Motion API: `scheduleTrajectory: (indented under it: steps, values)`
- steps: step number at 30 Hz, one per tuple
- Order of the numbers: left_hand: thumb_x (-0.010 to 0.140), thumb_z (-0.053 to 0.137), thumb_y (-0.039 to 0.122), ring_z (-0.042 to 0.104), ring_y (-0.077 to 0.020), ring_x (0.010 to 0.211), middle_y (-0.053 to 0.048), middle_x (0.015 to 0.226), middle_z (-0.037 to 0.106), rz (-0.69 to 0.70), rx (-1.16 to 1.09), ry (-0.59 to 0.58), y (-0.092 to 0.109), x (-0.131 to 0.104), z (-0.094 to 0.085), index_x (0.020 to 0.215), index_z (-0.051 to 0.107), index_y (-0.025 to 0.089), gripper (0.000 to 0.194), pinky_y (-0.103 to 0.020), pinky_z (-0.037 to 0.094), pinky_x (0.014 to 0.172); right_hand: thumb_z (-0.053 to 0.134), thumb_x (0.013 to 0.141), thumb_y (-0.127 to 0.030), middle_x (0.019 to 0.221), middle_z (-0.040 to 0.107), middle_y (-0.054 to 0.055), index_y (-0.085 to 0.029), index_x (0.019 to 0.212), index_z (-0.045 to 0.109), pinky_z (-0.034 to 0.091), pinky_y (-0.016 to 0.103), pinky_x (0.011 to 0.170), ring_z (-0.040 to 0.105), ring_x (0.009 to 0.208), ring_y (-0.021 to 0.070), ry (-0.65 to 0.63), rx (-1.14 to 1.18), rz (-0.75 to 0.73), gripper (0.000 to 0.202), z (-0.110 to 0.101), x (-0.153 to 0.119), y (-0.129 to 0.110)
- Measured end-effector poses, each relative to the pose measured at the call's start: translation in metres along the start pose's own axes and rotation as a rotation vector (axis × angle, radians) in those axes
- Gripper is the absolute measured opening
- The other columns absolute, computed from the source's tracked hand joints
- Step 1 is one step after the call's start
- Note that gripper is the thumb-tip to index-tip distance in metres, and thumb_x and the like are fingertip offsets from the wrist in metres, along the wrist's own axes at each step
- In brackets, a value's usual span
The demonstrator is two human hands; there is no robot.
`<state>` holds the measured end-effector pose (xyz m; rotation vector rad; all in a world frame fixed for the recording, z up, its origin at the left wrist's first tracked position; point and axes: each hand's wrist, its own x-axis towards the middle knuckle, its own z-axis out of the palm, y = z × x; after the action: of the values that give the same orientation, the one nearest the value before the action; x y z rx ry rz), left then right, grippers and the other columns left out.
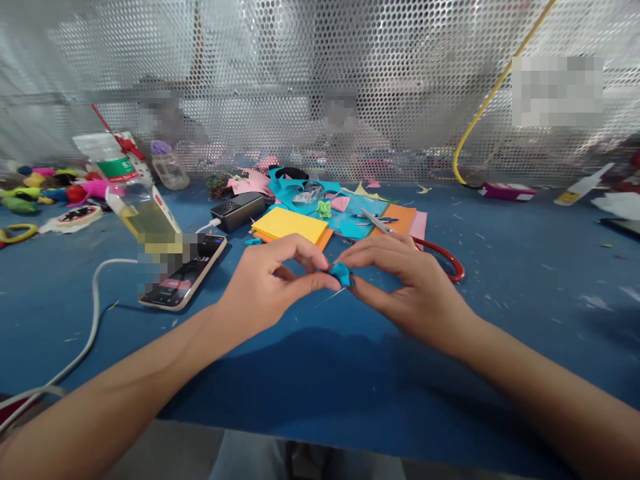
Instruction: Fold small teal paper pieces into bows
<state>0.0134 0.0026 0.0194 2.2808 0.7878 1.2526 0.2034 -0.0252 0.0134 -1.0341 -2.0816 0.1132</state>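
Note:
Between both hands, above the blue table (320, 387), is a small crumpled or folded piece of blue paper (341, 273). My left hand (273, 283) pinches its left side with thumb and forefinger. From the other side, the fingertips of my right hand (407, 287) close on the same piece. A thin pale line shows just below it; I cannot make out what it is. Behind my right hand lie scissors with red handles (447, 257), partly hidden by the fingers. A stack of yellow paper (293, 225) with orange sheets beneath rests just beyond my left hand.
A phone (187, 277) with a white cable (96, 300) and a bottle of yellowish liquid (135, 200) are at left. Behind the paper stack sit a dark box-shaped device (239, 211) and coloured scraps. A perforated metal screen (390, 87) closes off the table's back edge.

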Motion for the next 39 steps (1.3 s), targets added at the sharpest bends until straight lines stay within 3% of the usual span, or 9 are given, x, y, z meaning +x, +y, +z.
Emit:
scheduleTrajectory:
  steps: [4,10,19,25,36,39]
  values:
    - [0.071,0.071,0.020,0.064,-0.0112,0.080,-0.004,0.093,0.068,0.206,0.058,-0.045,-0.004,-0.002,0.000,0.080,0.063,0.017,0.013,-0.015,0.053,0.057,0.057,0.080,-0.019,0.079,0.069,-0.003,-0.027,0.078,0.057,0.038,0.042,0.081,0.065,0.081,0.0196,0.027,-0.039,-0.031,0.008,-0.001,0.000,0.000]
    - [0.074,0.065,0.010,0.064,-0.0139,0.085,-0.008,0.092,0.068,0.382,0.187,-0.009,-0.008,-0.002,0.001,0.081,0.066,0.015,0.008,-0.024,0.053,0.077,0.056,0.081,-0.017,0.080,0.070,-0.002,-0.025,0.082,0.057,0.036,0.040,0.082,0.065,0.077,0.0170,0.083,-0.144,-0.123,0.008,0.001,-0.004,-0.001]
    - [0.075,0.063,0.011,0.064,-0.0141,0.083,-0.007,0.093,0.068,0.377,0.198,0.019,-0.007,-0.003,0.003,0.082,0.066,0.018,0.010,-0.026,0.054,0.076,0.056,0.082,-0.021,0.078,0.071,-0.002,-0.025,0.079,0.058,0.036,0.040,0.082,0.066,0.073,0.0179,0.114,-0.203,-0.146,0.005,0.001,-0.004,-0.006]
    - [0.071,0.067,0.011,0.062,-0.0101,0.075,-0.005,0.090,0.067,0.218,0.139,0.019,-0.003,-0.004,0.004,0.076,0.066,0.016,0.007,-0.016,0.053,0.058,0.056,0.082,-0.020,0.076,0.071,-0.003,-0.025,0.077,0.057,0.034,0.040,0.083,0.065,0.072,0.0161,0.103,-0.212,-0.148,0.008,0.002,-0.006,-0.007]
    - [0.066,0.069,0.008,0.063,-0.0110,0.072,-0.005,0.087,0.068,0.235,0.187,0.059,0.001,-0.004,0.007,0.073,0.066,0.015,0.010,-0.018,0.052,0.058,0.058,0.079,-0.015,0.071,0.070,-0.004,-0.023,0.072,0.056,0.035,0.038,0.078,0.065,0.069,0.0147,0.126,-0.205,-0.133,0.011,0.001,-0.003,-0.010]
    - [0.067,0.070,0.009,0.062,-0.0105,0.071,-0.004,0.086,0.068,0.225,0.180,0.048,0.000,-0.003,0.005,0.072,0.066,0.015,0.008,-0.019,0.052,0.060,0.057,0.081,-0.015,0.072,0.069,-0.003,-0.022,0.074,0.057,0.037,0.036,0.076,0.064,0.069,0.0141,0.081,-0.186,-0.151,0.010,0.001,-0.003,-0.007]
